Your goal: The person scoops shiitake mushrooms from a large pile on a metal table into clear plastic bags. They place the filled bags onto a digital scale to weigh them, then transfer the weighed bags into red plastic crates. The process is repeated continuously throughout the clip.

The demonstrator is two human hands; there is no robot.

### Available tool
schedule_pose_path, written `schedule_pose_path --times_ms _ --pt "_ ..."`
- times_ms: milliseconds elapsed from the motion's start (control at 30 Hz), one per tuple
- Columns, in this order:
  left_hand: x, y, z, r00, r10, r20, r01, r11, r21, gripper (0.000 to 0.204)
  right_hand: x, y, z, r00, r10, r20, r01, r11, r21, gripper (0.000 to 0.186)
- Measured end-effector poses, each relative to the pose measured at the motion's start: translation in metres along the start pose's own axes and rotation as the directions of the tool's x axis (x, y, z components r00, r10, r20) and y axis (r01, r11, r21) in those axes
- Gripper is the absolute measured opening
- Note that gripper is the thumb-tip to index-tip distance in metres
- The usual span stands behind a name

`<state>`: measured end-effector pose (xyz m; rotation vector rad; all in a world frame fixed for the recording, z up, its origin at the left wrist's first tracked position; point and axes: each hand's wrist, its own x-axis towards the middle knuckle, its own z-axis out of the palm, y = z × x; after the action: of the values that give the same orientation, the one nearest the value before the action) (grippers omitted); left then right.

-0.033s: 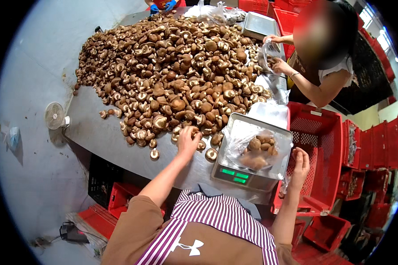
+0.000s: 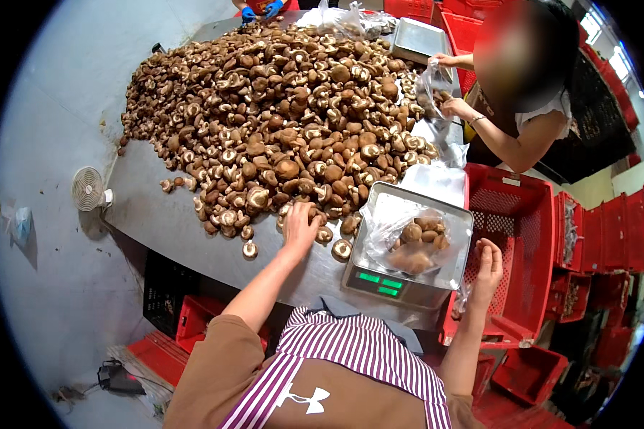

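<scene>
The left hand (image 2: 300,227) curls its fingers over the near edge of the shiitake pile (image 2: 268,136); whether they grip any, I cannot tell. The right hand (image 2: 487,270), fingers loose and bent, is beside the digital scale (image 2: 379,284), which bears 1 clear bag (image 2: 381,232) of shiitakes (image 2: 428,236).

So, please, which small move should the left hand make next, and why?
Perhaps the left hand should close on a mushroom and lift it toward the bag. The hand is at the near edge of the pile, within reach of loose mushrooms; the bag, with similar brown ones inside, lies nearby on the scale.
</scene>
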<state>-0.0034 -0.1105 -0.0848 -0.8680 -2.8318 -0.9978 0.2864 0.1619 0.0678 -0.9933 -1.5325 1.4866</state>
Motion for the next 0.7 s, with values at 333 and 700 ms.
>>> schedule_pose_path --times_ms 333,700 --pt "0.017 -0.034 0.013 0.964 -0.264 0.026 0.265 0.959 -0.099 0.03 -0.012 0.011 -0.011 0.999 -0.05 0.008 0.051 0.996 -0.073 0.018" --pt "0.03 -0.034 0.018 0.966 -0.25 -0.063 0.213 0.912 -0.35 0.028 -0.035 0.021 -0.02 0.998 -0.064 0.009 0.064 0.991 -0.118 0.017"
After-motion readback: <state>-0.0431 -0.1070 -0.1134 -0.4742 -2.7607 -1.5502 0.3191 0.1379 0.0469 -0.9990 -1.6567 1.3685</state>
